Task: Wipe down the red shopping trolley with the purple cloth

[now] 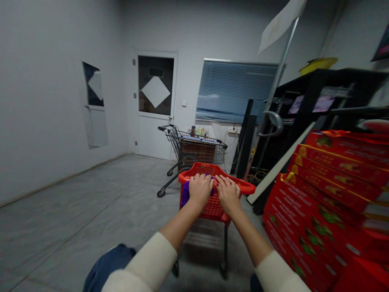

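A small red plastic shopping cart point(217, 209) stands upright in front of me. My left hand point(200, 190) is closed over the left part of its handle, with a purple cloth point(185, 194) under the palm and fingers. The cloth hangs out on both sides of that hand. My right hand point(227, 192) lies beside it, fingers bent over the handle point(246, 188) just right of the middle. The two hands nearly touch. The undersides of the fingers are hidden.
Behind the red cart stands a larger metal shopping cart point(197, 150) with a brown box inside. Stacked red boxes point(322, 211) rise close on the right, beside a pale leaning board point(281, 164) and a black shelf point(319, 87). A white door point(153, 136) is at the back.
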Available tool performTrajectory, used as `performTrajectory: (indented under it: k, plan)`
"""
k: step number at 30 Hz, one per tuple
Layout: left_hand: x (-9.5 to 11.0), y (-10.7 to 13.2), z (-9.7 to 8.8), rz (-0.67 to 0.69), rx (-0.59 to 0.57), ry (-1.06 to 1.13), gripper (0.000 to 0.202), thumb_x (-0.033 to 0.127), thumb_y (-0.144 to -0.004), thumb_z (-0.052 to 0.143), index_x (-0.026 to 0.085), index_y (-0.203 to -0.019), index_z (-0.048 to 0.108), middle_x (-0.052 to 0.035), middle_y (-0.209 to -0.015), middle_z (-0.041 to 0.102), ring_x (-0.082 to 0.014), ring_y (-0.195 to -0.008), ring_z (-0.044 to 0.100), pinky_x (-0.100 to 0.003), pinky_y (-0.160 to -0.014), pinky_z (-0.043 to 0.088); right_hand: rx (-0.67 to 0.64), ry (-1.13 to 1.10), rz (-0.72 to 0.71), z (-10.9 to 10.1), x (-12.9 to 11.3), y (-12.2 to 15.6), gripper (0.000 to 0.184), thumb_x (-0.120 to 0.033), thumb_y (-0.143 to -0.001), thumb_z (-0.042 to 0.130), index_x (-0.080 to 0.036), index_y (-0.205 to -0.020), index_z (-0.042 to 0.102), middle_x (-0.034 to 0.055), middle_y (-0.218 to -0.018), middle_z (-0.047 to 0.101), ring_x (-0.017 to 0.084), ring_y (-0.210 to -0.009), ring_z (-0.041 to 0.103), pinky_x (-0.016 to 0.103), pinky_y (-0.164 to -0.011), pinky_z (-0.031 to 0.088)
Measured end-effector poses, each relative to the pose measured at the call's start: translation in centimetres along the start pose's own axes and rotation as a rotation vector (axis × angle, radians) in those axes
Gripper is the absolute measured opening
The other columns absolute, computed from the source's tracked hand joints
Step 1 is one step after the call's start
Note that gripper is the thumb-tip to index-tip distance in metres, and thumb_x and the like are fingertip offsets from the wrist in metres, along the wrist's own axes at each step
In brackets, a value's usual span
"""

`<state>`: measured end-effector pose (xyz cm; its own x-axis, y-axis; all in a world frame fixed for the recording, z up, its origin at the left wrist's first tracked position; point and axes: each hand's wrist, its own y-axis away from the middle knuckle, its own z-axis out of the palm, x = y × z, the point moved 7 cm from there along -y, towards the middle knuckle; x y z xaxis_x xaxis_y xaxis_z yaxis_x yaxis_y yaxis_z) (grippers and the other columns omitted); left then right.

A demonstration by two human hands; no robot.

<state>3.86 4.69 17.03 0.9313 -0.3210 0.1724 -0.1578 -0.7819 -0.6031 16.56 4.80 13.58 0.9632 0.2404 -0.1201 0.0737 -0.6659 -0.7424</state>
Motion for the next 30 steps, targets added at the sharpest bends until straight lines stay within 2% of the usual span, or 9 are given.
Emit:
performTrajectory:
  k: [6,8,10,13,18,21,25,27,30]
  plan:
    - [-6.2,-0.6,-1.0,-0.138,-0.021,-0.087,0.039,0.04,-0.098,0.039,0.021,-0.1,0.072,-0.0099,-0.106,0.072,-0.0269,-0.103,0.056,-0.039,-0.084,0.037,0.049,0.082,0.012,-1.7,4.0,0.4,0.044,-0.032,-0.099,0.032,-0.024,-0.135,0.056,0.006,-0.139,0.056,0.023,-0.124,0.045,0.041,-0.105,0.027]
    - [-7.0,-0.8,-1.0,-0.164,-0.011,-0.114,0.039,0.039,-0.098,0.038,0.02,-0.1,0.072,-0.0105,-0.107,0.071,-0.0271,-0.103,0.056,-0.04,-0.084,0.037,0.062,0.074,0.025,-1.7,4.4,0.6,0.043,-0.031,-0.098,0.033,-0.025,-0.132,0.058,0.0042,-0.135,0.06,0.023,-0.122,0.046,0.042,-0.104,0.026]
    - [-6.6,-1.0,-0.8,-0.17,-0.001,-0.125,0.039,0.038,-0.098,0.037,0.019,-0.101,0.072,-0.0112,-0.106,0.071,-0.0271,-0.103,0.056,-0.04,-0.085,0.037,0.082,0.052,0.03,-1.5,4.1,0.7,0.041,-0.031,-0.098,0.034,-0.027,-0.13,0.059,0.0016,-0.132,0.063,0.022,-0.12,0.046,0.043,-0.105,0.024]
    - [-3.9,-1.1,-0.2,-0.139,0.01,-0.098,0.04,0.039,-0.099,0.036,0.019,-0.102,0.07,-0.011,-0.105,0.071,-0.0266,-0.101,0.056,-0.04,-0.084,0.037,0.104,0.027,0.036,-1.3,2.9,0.7,0.04,-0.03,-0.099,0.034,-0.027,-0.128,0.061,0.0,-0.129,0.065,0.022,-0.118,0.047,0.043,-0.105,0.022]
    - [0.2,-1.3,0.3,0.06,-0.023,-0.037,0.038,0.039,-0.099,0.037,0.02,-0.102,0.07,-0.0098,-0.105,0.071,-0.0245,-0.101,0.056,-0.039,-0.086,0.037,0.082,0.019,0.038,-1.5,1.9,0.7,0.039,-0.027,-0.098,0.036,-0.027,-0.127,0.062,0.0003,-0.127,0.066,0.022,-0.115,0.048,0.042,-0.104,0.022]
    - [-1.3,-2.1,-0.1,0.069,-0.067,-0.031,0.038,0.041,-0.098,0.038,0.023,-0.102,0.071,-0.0078,-0.106,0.072,-0.0242,-0.102,0.057,-0.037,-0.085,0.038,0.065,0.011,0.034,-1.5,1.9,0.7,0.038,-0.027,-0.098,0.036,-0.027,-0.128,0.061,0.0001,-0.125,0.067,0.021,-0.113,0.048,0.041,-0.103,0.021]
    - [-4.7,-3.6,-0.3,-0.087,-0.14,-0.099,0.04,0.04,-0.098,0.038,0.021,-0.101,0.072,-0.0104,-0.104,0.073,-0.026,-0.101,0.06,-0.038,-0.083,0.039,0.05,0.008,0.049,-1.2,1.4,0.5,0.038,-0.027,-0.099,0.037,-0.027,-0.128,0.061,0.001,-0.121,0.069,0.021,-0.112,0.047,0.041,-0.102,0.02]
    - [-4.3,-4.0,0.0,-0.103,-0.14,-0.133,0.038,0.037,-0.098,0.039,0.018,-0.102,0.071,-0.0132,-0.104,0.072,-0.0269,-0.102,0.061,-0.038,-0.084,0.04,0.048,0.015,0.062,-0.9,1.1,0.5,0.038,-0.027,-0.099,0.037,-0.027,-0.127,0.061,0.0015,-0.12,0.069,0.021,-0.112,0.047,0.041,-0.102,0.02]
    - [-1.5,-4.2,0.6,0.002,-0.128,-0.144,0.035,0.033,-0.098,0.039,0.015,-0.103,0.069,-0.015,-0.105,0.07,-0.0274,-0.105,0.06,-0.04,-0.087,0.041,0.045,0.021,0.068,-0.6,0.7,0.5,0.038,-0.027,-0.098,0.039,-0.027,-0.129,0.061,0.0025,-0.119,0.069,0.022,-0.112,0.048,0.042,-0.101,0.021]
